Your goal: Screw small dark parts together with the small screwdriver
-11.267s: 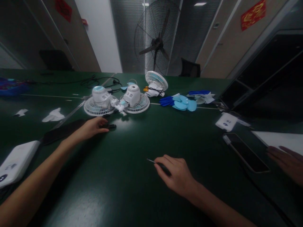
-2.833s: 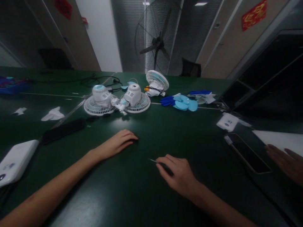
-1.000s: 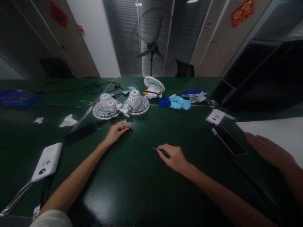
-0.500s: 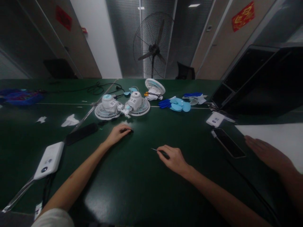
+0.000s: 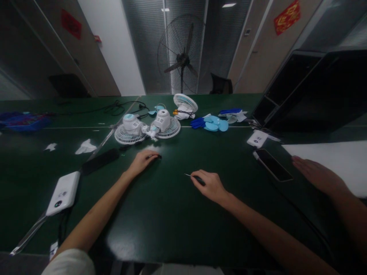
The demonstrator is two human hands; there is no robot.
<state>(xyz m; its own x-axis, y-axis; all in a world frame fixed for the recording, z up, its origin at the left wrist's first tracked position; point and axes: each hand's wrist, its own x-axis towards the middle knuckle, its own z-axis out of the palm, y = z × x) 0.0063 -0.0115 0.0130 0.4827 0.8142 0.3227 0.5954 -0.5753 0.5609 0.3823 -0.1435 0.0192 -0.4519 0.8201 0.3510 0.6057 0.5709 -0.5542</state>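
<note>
From the right hand (image 5: 210, 186) juts a slim screwdriver (image 5: 198, 180).

A black standing fan (image 5: 181, 59) rises beyond the green desk (image 5: 155, 225). Behind the fan are dark panes (image 5: 147, 49) with blinds. To its left come a white wall (image 5: 110, 38) with a red box (image 5: 98, 38), then a brown door (image 5: 91, 65) and a red hanging (image 5: 71, 23); to its right, a tan door (image 5: 268, 68) and a red-gold hanging (image 5: 287, 17). A mesh chair (image 5: 222, 84) stands near its right, a dark chair (image 5: 69, 85) well left. Light strips (image 5: 229, 5) shine above the fan; the room is dim.
</note>
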